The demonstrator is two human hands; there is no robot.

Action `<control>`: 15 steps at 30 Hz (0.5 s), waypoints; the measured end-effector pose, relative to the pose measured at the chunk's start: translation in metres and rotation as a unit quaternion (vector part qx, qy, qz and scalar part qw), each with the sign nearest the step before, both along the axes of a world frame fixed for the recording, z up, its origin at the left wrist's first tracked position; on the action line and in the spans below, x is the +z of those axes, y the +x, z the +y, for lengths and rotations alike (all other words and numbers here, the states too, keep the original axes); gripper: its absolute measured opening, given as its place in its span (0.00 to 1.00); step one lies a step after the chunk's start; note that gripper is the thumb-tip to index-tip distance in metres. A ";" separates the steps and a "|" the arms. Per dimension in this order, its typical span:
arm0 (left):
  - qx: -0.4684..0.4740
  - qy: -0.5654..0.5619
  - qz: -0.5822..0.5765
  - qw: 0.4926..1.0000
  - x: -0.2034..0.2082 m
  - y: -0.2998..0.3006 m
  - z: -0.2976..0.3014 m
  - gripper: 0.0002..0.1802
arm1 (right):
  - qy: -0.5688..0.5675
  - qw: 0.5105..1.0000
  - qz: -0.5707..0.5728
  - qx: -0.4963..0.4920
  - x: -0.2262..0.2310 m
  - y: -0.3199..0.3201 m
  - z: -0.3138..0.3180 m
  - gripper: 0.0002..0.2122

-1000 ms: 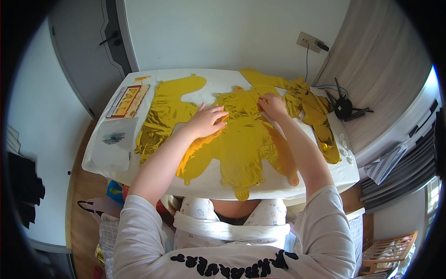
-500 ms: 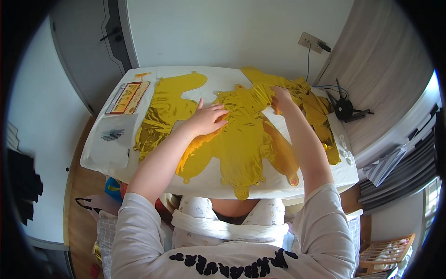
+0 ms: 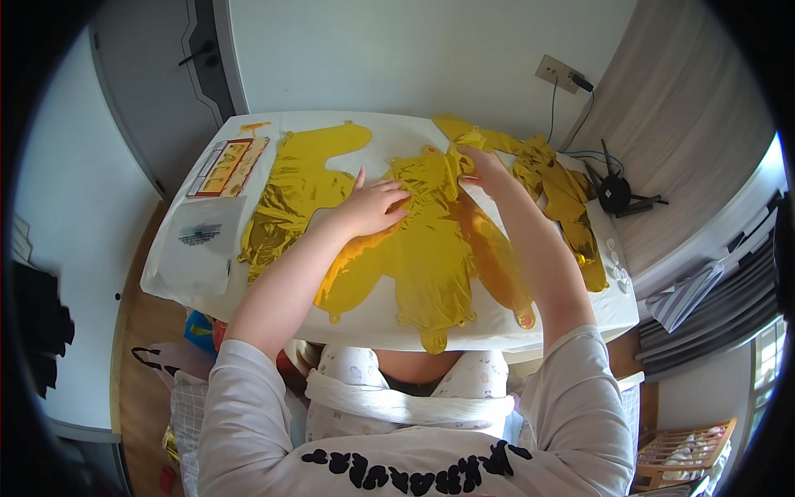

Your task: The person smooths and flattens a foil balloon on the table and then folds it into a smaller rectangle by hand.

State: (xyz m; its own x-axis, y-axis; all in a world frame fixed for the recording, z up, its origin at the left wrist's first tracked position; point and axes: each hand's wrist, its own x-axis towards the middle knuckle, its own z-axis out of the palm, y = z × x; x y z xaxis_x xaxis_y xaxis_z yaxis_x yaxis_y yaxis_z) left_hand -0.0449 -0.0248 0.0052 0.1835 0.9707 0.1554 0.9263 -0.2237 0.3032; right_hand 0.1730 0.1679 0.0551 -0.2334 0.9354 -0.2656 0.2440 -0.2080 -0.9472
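A flat, uninflated gold foil balloon [image 3: 432,263] lies across the middle of the white table, with rounded limbs pointing toward me. My left hand [image 3: 377,207] rests on its left part, fingers spread and flat. Farther back, my right hand [image 3: 486,171] is closed on the balloon's upper right edge, where the foil bunches up. Its fingertips are partly hidden by the foil. A second flat gold foil balloon [image 3: 319,170] is spread to the left. More crumpled gold foil [image 3: 548,178] lies to the right of my right hand.
The white-covered table [image 3: 348,330] holds a printed card [image 3: 225,168] and a clear plastic bag [image 3: 197,257] at its left. Small white rings [image 3: 619,269] lie by the right edge. A black router [image 3: 614,195] with cables stands beyond the right edge, below a wall socket [image 3: 558,73].
My right hand has moved left and slightly back, bringing the balloon's upper right edge inward. The left hand stays almost in place.
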 end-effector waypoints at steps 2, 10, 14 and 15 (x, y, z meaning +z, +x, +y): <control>0.006 -0.005 0.004 1.000 0.001 0.001 0.000 0.28 | 0.035 0.999 -0.028 0.029 0.002 -0.008 -0.011 0.29; 0.007 -0.023 -0.019 1.000 0.011 0.003 -0.009 0.28 | 0.234 0.936 -0.090 0.246 0.010 -0.029 -0.050 0.31; -0.002 -0.011 -0.020 1.000 0.011 0.007 -0.006 0.28 | 0.352 0.893 -0.201 0.193 0.005 -0.015 -0.023 0.20; 0.001 -0.011 -0.019 1.000 0.008 0.003 -0.006 0.28 | 0.353 0.893 -0.199 0.196 0.002 -0.015 -0.020 0.20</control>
